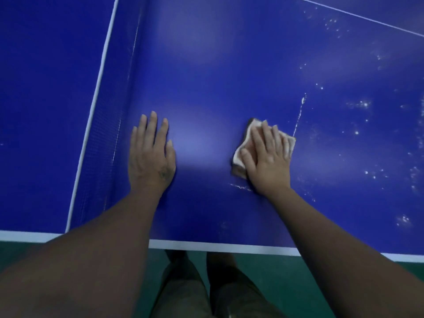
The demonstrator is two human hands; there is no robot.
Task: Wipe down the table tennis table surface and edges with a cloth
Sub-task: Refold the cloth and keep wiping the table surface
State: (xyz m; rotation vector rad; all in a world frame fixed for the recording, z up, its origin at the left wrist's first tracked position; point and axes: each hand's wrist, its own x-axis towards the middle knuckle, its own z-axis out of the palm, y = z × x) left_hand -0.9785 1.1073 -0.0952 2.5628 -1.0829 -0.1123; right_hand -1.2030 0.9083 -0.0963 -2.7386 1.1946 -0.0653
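Forearms (pixel 91 260) extended, right hand (pixel 267 157) flat on cloth (pixel 238 166)

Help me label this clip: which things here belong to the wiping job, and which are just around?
Job: cloth, right hand pressing it flat, blue table, white specks on it.
Just around: net, green floor, trousers; left hand only rests flat on the table.

A dark green floor (pixel 282 269) lies well back from the left hand (pixel 150 157) and the right hand (pixel 268 161), nearer the person. It looks smooth, plain and dimly lit.
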